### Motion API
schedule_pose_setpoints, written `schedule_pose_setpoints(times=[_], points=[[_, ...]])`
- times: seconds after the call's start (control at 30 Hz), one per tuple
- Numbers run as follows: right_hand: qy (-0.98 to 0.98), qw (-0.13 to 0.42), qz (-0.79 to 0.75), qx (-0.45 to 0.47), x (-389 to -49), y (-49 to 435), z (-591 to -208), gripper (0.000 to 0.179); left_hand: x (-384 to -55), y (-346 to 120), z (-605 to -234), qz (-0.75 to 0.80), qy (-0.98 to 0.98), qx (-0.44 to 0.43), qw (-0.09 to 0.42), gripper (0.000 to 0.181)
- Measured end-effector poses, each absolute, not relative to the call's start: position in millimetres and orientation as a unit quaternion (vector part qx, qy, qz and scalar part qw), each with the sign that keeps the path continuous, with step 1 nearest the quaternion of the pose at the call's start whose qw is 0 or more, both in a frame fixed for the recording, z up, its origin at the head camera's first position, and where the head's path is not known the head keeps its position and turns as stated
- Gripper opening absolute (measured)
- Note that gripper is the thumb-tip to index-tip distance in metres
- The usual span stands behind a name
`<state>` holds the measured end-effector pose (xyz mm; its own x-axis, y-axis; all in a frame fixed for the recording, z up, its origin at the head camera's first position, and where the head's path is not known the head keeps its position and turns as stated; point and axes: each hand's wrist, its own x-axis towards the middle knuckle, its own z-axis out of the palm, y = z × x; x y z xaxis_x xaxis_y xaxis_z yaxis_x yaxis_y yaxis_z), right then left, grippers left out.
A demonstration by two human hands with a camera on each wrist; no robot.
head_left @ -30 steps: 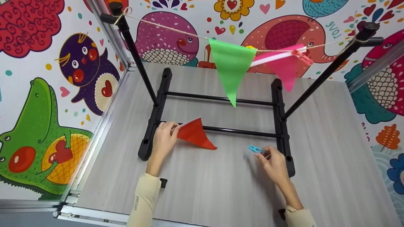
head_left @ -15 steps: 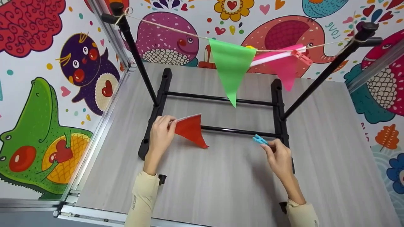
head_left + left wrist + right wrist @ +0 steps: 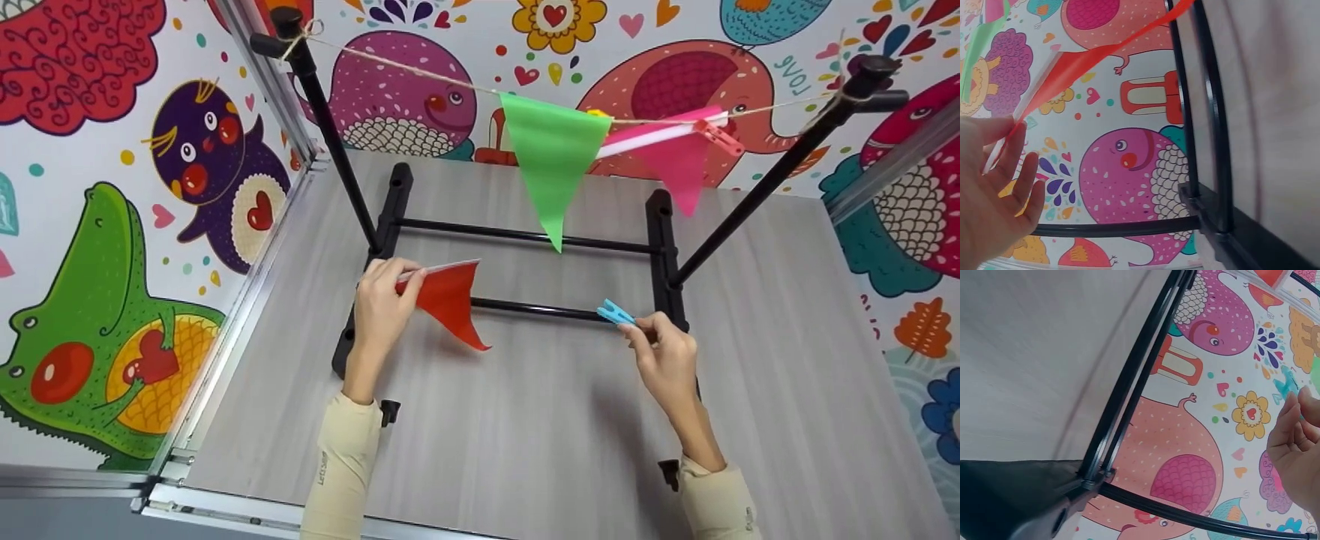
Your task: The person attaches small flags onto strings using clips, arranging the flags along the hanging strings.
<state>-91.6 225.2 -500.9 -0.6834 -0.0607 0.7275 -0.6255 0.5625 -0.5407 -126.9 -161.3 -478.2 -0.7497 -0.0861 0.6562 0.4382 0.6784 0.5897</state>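
Note:
My left hand (image 3: pixel 384 300) pinches a red triangular pennant (image 3: pixel 450 300) by its white-edged top, and the pennant's tip hangs down toward the right. In the left wrist view the thumb and fingers grip that white edge (image 3: pixel 1039 84). On the other side, my right hand (image 3: pixel 666 358) pinches a blue clothespin (image 3: pixel 616 312) between thumb and fingers, its free end pointing up and left. Above and beyond both hands a string (image 3: pixel 412 69) carries a green pennant (image 3: pixel 555 157) and a pink pennant (image 3: pixel 679 157), with a red clothespin (image 3: pixel 718 138) at the pink one.
The string is tied between two black upright posts (image 3: pixel 334 142) of a black frame. Low crossbars (image 3: pixel 525 234) join its feet on the wood-grain table (image 3: pixel 517 420). Printed walls stand behind and at the sides. A metal rail (image 3: pixel 225 514) runs along the front left edge.
My left hand has lifted the red pennant up and slightly left. My right hand has raised the blue clothespin and tilted it more upright. The hanging pennants stay in place.

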Motion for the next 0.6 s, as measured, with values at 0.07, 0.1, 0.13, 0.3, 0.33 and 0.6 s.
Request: schedule_pose_setpoints(times=[0.07, 0.1, 0.13, 0.3, 0.33, 0.6], points=[[-0.814, 0.342, 0.419, 0.212, -92.3, 224.4, -498.2, 0.023, -127.9, -162.2, -474.0, -0.388, -0.849, -0.099, 0.346, 0.01], [-0.813, 0.343, 0.42, 0.211, -92.5, 224.1, -496.8, 0.023, -128.3, -162.4, -472.2, -0.388, -0.847, -0.097, 0.349, 0.011], [-0.812, 0.343, 0.422, 0.21, -92.6, 223.9, -495.5, 0.022, -128.4, -162.4, -470.5, -0.39, -0.845, -0.095, 0.353, 0.011], [-0.813, 0.349, 0.421, 0.202, -94.3, 223.1, -490.3, 0.02, -128.8, -161.1, -464.4, -0.403, -0.836, -0.092, 0.361, 0.009], [-0.813, 0.35, 0.42, 0.202, -94.7, 222.8, -489.7, 0.019, -128.8, -160.8, -463.2, -0.406, -0.835, -0.092, 0.36, 0.009], [-0.809, 0.357, 0.417, 0.211, -99.1, 220.3, -482.0, 0.019, -129.8, -161.0, -450.8, -0.427, -0.827, -0.094, 0.353, 0.01]])
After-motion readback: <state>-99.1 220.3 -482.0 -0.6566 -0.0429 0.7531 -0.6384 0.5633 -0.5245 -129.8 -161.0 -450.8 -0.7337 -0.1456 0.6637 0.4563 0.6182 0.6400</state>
